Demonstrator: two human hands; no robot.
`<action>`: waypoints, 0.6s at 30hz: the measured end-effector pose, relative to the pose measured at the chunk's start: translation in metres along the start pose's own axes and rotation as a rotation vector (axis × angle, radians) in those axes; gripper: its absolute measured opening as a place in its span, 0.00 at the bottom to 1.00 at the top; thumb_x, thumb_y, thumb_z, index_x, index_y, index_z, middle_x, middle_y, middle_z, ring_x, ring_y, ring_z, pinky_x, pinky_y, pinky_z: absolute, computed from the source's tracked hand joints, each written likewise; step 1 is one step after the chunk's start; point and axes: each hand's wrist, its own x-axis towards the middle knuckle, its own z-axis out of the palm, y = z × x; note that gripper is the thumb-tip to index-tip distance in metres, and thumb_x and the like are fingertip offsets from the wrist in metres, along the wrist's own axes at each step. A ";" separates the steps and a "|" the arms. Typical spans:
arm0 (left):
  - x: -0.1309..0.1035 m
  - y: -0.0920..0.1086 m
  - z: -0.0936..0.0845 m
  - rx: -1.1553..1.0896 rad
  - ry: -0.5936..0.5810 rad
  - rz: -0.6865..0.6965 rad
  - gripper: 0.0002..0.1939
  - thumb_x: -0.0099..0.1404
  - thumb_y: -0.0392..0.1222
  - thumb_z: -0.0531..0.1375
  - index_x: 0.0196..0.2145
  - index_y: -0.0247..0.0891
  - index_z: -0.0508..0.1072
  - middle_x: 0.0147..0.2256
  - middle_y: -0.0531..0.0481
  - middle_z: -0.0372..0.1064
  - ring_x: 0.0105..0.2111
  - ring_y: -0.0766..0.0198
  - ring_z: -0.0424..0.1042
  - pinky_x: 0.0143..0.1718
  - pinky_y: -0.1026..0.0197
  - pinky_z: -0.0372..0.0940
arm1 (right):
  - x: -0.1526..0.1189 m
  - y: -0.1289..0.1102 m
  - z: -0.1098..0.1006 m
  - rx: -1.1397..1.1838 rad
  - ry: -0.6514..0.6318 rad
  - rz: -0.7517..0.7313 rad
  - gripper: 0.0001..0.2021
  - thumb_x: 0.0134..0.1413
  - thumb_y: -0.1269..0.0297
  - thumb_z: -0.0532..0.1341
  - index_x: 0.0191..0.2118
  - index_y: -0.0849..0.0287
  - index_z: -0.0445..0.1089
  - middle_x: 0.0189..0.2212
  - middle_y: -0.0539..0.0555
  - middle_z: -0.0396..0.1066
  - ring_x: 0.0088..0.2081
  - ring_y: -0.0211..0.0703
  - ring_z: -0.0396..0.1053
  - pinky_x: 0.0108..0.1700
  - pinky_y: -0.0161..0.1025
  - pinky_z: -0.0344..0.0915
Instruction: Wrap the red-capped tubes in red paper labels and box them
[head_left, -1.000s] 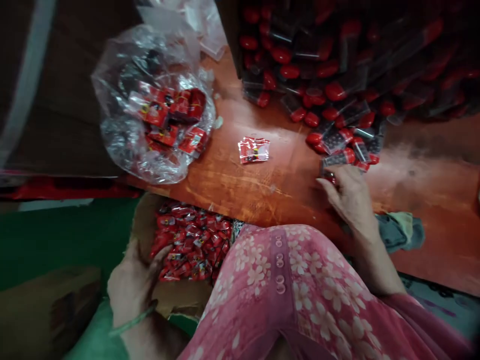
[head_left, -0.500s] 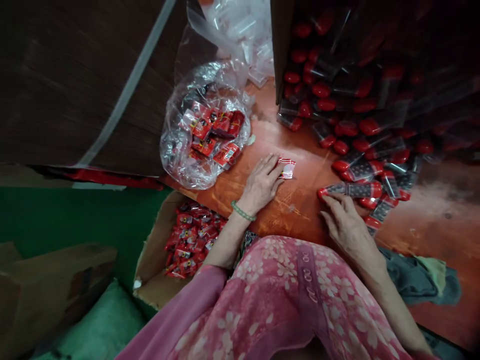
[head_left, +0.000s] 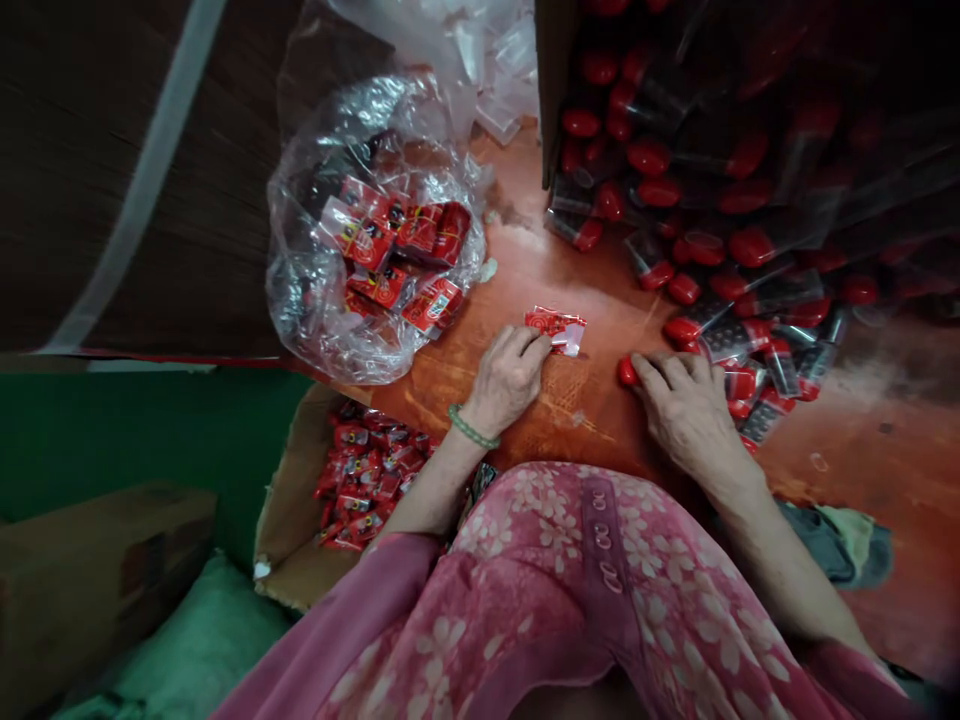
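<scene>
- Two hands low over the orange tabletop (head_left: 521,265). Left hand (head_left: 504,378): fingers bent at the red printed sachet (head_left: 562,326), on its near edge; can't tell if you're pinching it.
- Right hand (head_left: 690,410): closed over a red-capped tube (head_left: 627,370), red end poking out left, just beside the loose tubes (head_left: 781,368).
- Sachet sits between your hands. Film looks slick; touch lightly, don't crease it.
- Tube's likely rolly: grip low, clear of neighbours.

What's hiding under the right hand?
Under the right hand, a red knob peeks out past the fingertips. The hand covers whatever is joined to it, and the bit of orange table right underneath, so those can't be seen.
</scene>
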 end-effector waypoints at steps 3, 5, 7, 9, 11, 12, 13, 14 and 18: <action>0.000 0.003 0.000 0.027 -0.037 -0.038 0.16 0.76 0.36 0.49 0.45 0.33 0.78 0.39 0.40 0.75 0.38 0.56 0.70 0.42 0.54 0.67 | 0.005 -0.003 0.005 0.093 0.031 0.020 0.19 0.70 0.68 0.51 0.62 0.64 0.66 0.51 0.67 0.74 0.51 0.62 0.67 0.50 0.58 0.65; 0.000 0.004 0.000 0.044 -0.066 -0.052 0.17 0.76 0.37 0.50 0.47 0.32 0.78 0.39 0.39 0.74 0.38 0.55 0.70 0.41 0.54 0.67 | 0.009 -0.006 0.004 0.260 0.062 0.082 0.18 0.72 0.64 0.49 0.58 0.61 0.68 0.47 0.66 0.75 0.47 0.59 0.70 0.50 0.56 0.66; 0.002 0.005 0.000 0.046 -0.093 -0.072 0.17 0.76 0.38 0.49 0.47 0.33 0.78 0.38 0.39 0.74 0.38 0.55 0.69 0.40 0.54 0.66 | 0.010 -0.009 0.000 0.553 0.102 0.165 0.17 0.73 0.59 0.48 0.55 0.58 0.69 0.44 0.62 0.75 0.43 0.53 0.73 0.48 0.53 0.69; 0.004 0.004 -0.001 0.038 -0.096 -0.089 0.17 0.76 0.38 0.50 0.44 0.34 0.79 0.38 0.41 0.75 0.37 0.56 0.70 0.39 0.54 0.66 | 0.009 -0.011 -0.005 0.929 0.121 0.257 0.17 0.74 0.53 0.49 0.53 0.56 0.68 0.39 0.57 0.76 0.38 0.47 0.76 0.44 0.47 0.72; 0.005 0.004 -0.002 0.010 -0.061 -0.112 0.16 0.76 0.40 0.51 0.38 0.36 0.79 0.35 0.42 0.74 0.35 0.58 0.70 0.38 0.55 0.66 | 0.007 -0.011 -0.008 1.258 0.109 0.343 0.18 0.73 0.49 0.51 0.52 0.56 0.67 0.31 0.51 0.76 0.29 0.41 0.74 0.35 0.40 0.72; 0.006 0.004 -0.003 -0.021 -0.032 -0.126 0.16 0.75 0.40 0.53 0.35 0.36 0.79 0.33 0.44 0.74 0.35 0.59 0.70 0.38 0.56 0.65 | 0.006 -0.011 -0.008 1.380 0.106 0.376 0.18 0.72 0.47 0.53 0.51 0.55 0.67 0.27 0.48 0.75 0.26 0.39 0.72 0.32 0.38 0.70; 0.006 0.004 -0.005 -0.063 0.000 -0.142 0.15 0.74 0.41 0.55 0.33 0.37 0.78 0.32 0.45 0.73 0.34 0.60 0.70 0.37 0.57 0.65 | 0.005 -0.010 -0.008 1.473 0.113 0.403 0.19 0.70 0.46 0.54 0.51 0.55 0.67 0.24 0.47 0.74 0.23 0.38 0.71 0.29 0.36 0.69; 0.006 0.004 -0.006 -0.118 0.033 -0.159 0.13 0.73 0.41 0.57 0.32 0.37 0.78 0.30 0.47 0.73 0.33 0.61 0.70 0.37 0.58 0.65 | 0.004 -0.010 -0.006 1.546 0.127 0.423 0.19 0.69 0.45 0.56 0.51 0.54 0.67 0.23 0.45 0.73 0.22 0.37 0.69 0.27 0.34 0.67; 0.003 0.011 -0.015 -0.393 0.170 -0.224 0.05 0.65 0.38 0.66 0.30 0.38 0.79 0.27 0.52 0.75 0.28 0.66 0.72 0.32 0.62 0.65 | 0.001 -0.009 -0.003 1.703 0.167 0.427 0.21 0.61 0.43 0.64 0.51 0.52 0.68 0.26 0.46 0.73 0.23 0.37 0.69 0.24 0.34 0.66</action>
